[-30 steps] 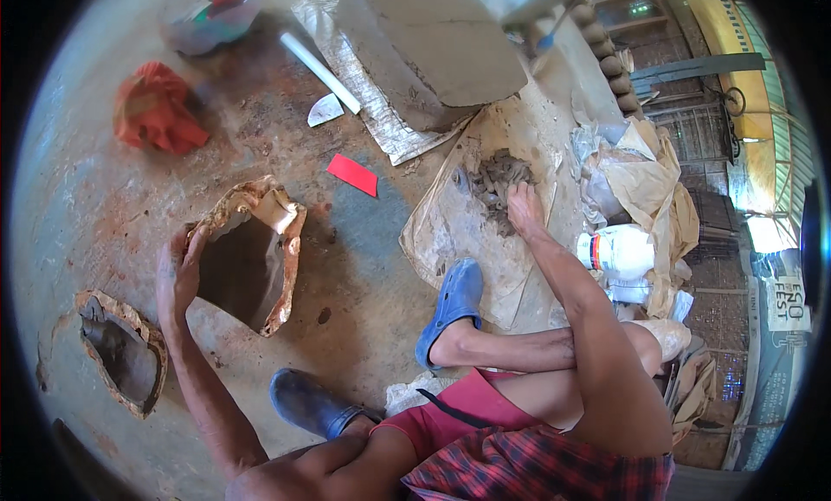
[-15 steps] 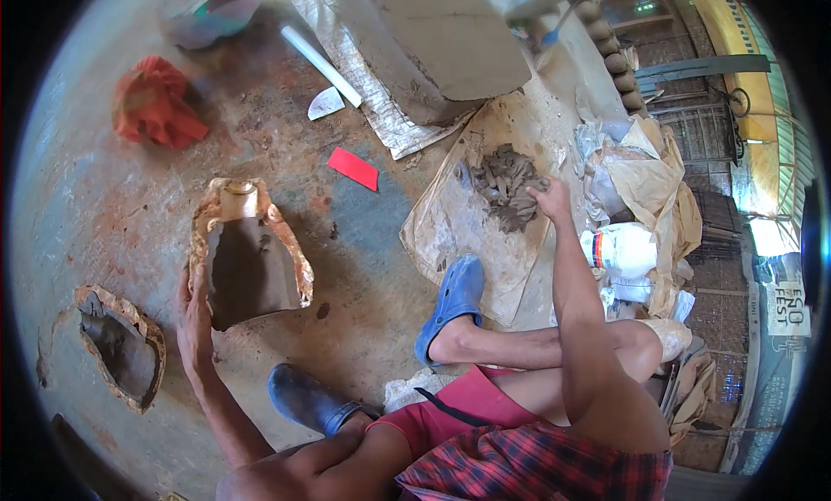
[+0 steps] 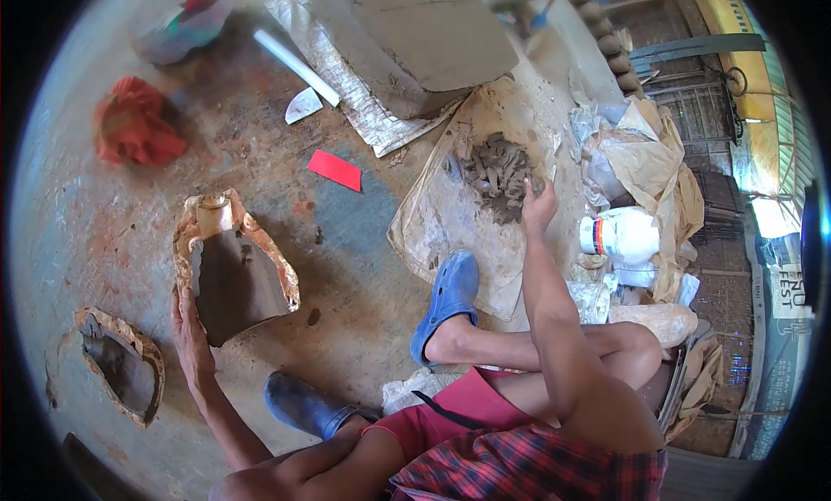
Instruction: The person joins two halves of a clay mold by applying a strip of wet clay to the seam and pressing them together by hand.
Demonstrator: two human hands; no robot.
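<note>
My left hand (image 3: 192,332) grips the left side of a rough, tan-edged hollow mould (image 3: 290,280) lined with smooth grey clay, with a pale neck at its top. A smaller mould with grey clay inside (image 3: 154,380) lies further left. My right hand (image 3: 538,205) is closed on a small lump of clay (image 3: 536,187) at the right edge of a dark pile of clay scraps (image 3: 492,168), which rests on a creased, dirty sheet (image 3: 433,219).
A large grey clay block (image 3: 437,29), white tube (image 3: 297,66), red card (image 3: 334,170), red cloth (image 3: 138,124) and bowl (image 3: 177,33) lie ahead. Right are white containers (image 3: 628,234), crumpled paper (image 3: 649,150) and round brown pieces (image 3: 606,46). My clogged feet (image 3: 450,297) are on the floor.
The mould in my left hand has turned anticlockwise, its neck now pointing away from me. My right hand has drawn from the middle of the clay pile to its right edge.
</note>
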